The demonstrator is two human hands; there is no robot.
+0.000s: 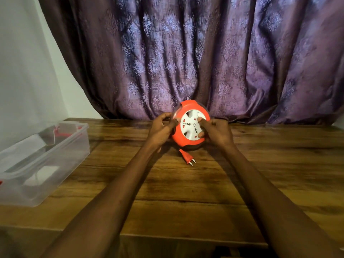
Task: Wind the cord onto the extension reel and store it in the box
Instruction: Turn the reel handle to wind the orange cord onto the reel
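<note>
Fingers of both hands are curling round the extension reel (190, 124), holding it upright on its edge over the far middle of the worktop (186, 192). The left hand (162, 130) is gripping the orange rim on its side, thumb resting against the white socket face, while the right hand (216, 132) is pinching that white face, one fingertip (201, 119) near its top and another low down, as if cranking it round.

Judging by how little is hanging out, the winding step is nearly finished: only the orange plug (188, 158) and a short stub of cord are trailing from the bottom of the reel, the pins lying on the wood just below it. No loose length of cord is showing anywhere else. The next move seems to call for a last turn or two to draw the plug snug, then a carry leftwards to the box (55, 155).

That clear plastic box is sitting well apart at the left edge, apparently open, with a white item already lying inside and red clips at its ends; whether the reel is going to fit beside that item I cannot tell. Nothing is lying between reel and box. Behind everything a purple patterned curtain (204, 53) is hanging down to the worktop's far edge, close behind the reel.
</note>
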